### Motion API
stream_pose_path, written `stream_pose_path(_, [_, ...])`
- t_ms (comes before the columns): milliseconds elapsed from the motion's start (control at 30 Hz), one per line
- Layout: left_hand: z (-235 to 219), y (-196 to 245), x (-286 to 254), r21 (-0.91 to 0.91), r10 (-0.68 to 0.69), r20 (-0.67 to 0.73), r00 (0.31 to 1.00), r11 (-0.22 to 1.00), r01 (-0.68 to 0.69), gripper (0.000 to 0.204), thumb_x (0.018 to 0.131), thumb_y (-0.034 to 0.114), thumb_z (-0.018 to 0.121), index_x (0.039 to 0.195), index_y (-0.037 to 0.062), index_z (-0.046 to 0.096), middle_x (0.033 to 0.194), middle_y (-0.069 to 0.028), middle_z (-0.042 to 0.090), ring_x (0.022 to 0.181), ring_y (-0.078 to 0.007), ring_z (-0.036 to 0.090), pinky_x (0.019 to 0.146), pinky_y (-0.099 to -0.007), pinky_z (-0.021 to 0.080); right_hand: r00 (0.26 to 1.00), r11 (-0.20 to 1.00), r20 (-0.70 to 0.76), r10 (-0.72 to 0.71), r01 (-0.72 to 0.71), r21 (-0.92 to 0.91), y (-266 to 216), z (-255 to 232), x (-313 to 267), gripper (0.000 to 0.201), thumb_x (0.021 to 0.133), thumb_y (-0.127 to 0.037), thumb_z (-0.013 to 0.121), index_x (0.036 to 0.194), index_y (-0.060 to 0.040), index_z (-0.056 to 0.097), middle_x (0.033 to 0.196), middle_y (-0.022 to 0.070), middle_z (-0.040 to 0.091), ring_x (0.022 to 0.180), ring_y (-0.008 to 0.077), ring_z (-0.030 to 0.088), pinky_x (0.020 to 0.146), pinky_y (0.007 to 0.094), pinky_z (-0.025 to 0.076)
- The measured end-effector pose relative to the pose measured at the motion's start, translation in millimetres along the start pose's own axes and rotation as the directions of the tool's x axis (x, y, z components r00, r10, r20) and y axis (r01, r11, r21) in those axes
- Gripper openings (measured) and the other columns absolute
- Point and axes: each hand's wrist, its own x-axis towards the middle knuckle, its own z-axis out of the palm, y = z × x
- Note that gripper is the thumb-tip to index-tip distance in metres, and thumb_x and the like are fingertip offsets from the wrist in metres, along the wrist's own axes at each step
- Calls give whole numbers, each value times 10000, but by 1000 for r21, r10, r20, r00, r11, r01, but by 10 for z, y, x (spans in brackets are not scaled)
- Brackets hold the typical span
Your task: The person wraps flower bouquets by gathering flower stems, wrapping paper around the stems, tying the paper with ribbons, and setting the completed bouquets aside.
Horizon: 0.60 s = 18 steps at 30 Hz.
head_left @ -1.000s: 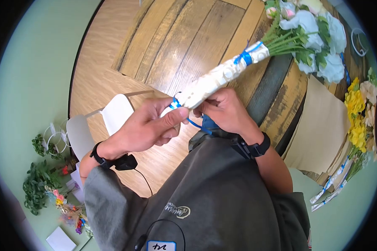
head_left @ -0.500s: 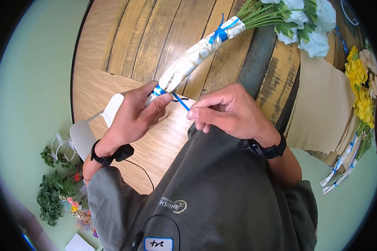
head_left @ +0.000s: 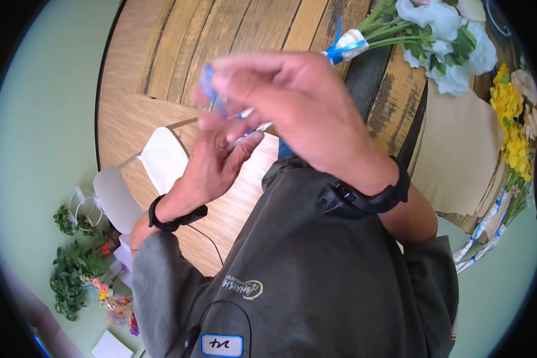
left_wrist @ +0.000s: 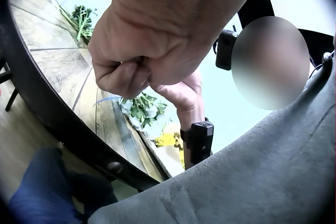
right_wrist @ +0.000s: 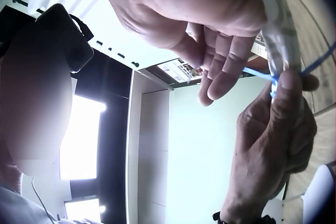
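My left hand [head_left: 212, 164] grips the lower end of a bouquet's white patterned stem wrap [right_wrist: 278, 24], its thumb beside a blue ribbon [right_wrist: 274, 82] tied there. My right hand [head_left: 310, 113] is raised across the wrap, blurred in the head view, pinching a loose end of that ribbon near the fingertips. The other ribbon end sticks out on the far side of the wrap in the right wrist view. White flowers [head_left: 453, 42] with green leaves spread at the bouquet's top. A second blue bow [head_left: 337, 53] circles the wrap near the stems. The right hand hides the wrap's middle.
The bouquet leans over a wooden plank table [head_left: 262, 30]. Beige paper sheets [head_left: 459, 149] and yellow flowers [head_left: 510, 131] with wrapped stems lie at the right. White chairs [head_left: 164, 158] stand at left, near green foliage [head_left: 71, 280].
My right hand has moved from below and right of the wrap up and left across it, bringing the ribbon end along. My left hand keeps its grip on the wrap's lower end.
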Motion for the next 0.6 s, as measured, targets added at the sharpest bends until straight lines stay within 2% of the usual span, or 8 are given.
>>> stream_pose_path(67, [26,-78,-26,-65,-113,25,993,991,115,282,996,272,618,1083,5,637,646,-43,534,573,-140,456,566,-300,419,971,961,-209,-119,166,222,-63,-12,-30,306,980,-194,591,1018,97,676,895,152,727,764,178,723,607,276,571])
stream_pose_path(133, [36,-127,-43,-151,-231,105,967,958,245,304,1009,288,597,1124,11,642,618,-2,497,578,-87,438,535,-278,381,978,979,-172,-120,145,144,-114,-250,-254,328,998,-199,576,1145,89,626,1027,176,710,864,201,719,651,287,581])
stream_pose_path(200, [59,-141,-64,-210,-265,119,957,935,285,320,1015,305,587,1120,9,647,612,29,482,586,-51,422,523,-258,364,992,985,-87,91,-103,-138,-128,-486,-498,307,1005,-171,561,1171,82,613,1074,174,694,909,217,711,681,293,581])
stream_pose_path(333, [100,-75,-58,-281,-279,142,950,909,309,328,1012,323,590,1042,1,644,614,27,502,577,-54,436,521,-255,374,975,971,-194,112,-149,-186,311,-675,-620,281,1003,-140,554,1166,81,614,1081,167,689,953,205,699,730,293,578])
stream_pose_path(400, [111,-72,-89,-308,-243,163,956,908,283,348,1025,324,564,1006,-21,602,600,58,435,533,-31,338,475,-235,269,981,971,-190,43,-86,-225,458,-681,-471,260,997,-100,545,1176,79,605,1074,142,692,983,182,685,757,282,572])
stream_pose_path(467, [86,-33,-116,-300,-231,156,960,915,269,346,1026,323,563,1006,-20,603,598,58,433,526,-30,334,470,-234,266,988,986,-132,76,-94,-136,633,-762,-282,357,963,-44,568,1299,73,529,1215,140,639,1124,200,632,871,316,552])
stream_pose_path(533, [28,34,-136,-292,-217,145,965,923,251,345,1026,323,561,1006,-19,604,597,58,431,520,-29,331,466,-233,262,973,934,59,-225,232,-273,704,-706,-47,555,916,4,600,1440,15,415,1362,136,545,1260,242,547,1012,373,489])
stream_pose_path(600, [-42,116,-142,-315,-239,155,958,908,278,338,1027,324,558,1005,-10,608,591,55,436,515,-29,329,458,-235,261,963,908,179,-200,251,-336,708,-713,117,686,892,-2,639,1510,-64,349,1492,149,410,1389,264,413,1102,406,409])
